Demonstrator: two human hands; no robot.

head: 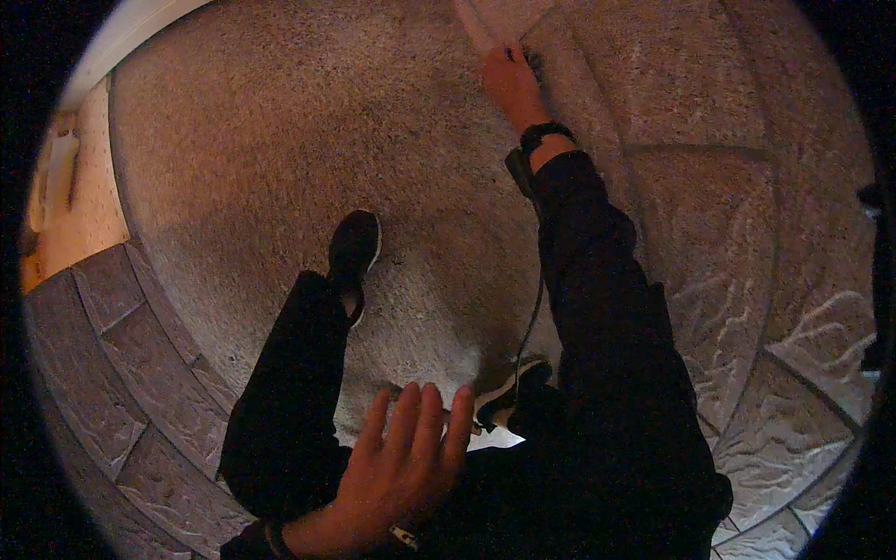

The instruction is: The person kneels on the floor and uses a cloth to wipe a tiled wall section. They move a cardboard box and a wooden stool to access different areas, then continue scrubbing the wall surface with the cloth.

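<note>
My left hand (402,462) hovers low in the picture, in front of my dark clothing. Its back faces me and the fingers are spread, with nothing seen in them. Reaching far forward, my right hand (514,84) is at the border of the brown carpet (245,140), by the stone-patterned tiles (693,98). Its fingertips are dim and blurred, so whether they grip something is hidden from me. A dark strap (549,133) circles that wrist. Beside the right forearm is a small black object (518,171), with a thin cord (533,315) running down from it.
My left shoe (355,241) stands on the carpet; the right shoe (514,388) is partly covered by my leg. Darker stone-patterned tiles (133,350) border the carpet at left. Beyond them lies a lit, pale wooden surface (91,189). A dark shape (871,280) shows at the right rim.
</note>
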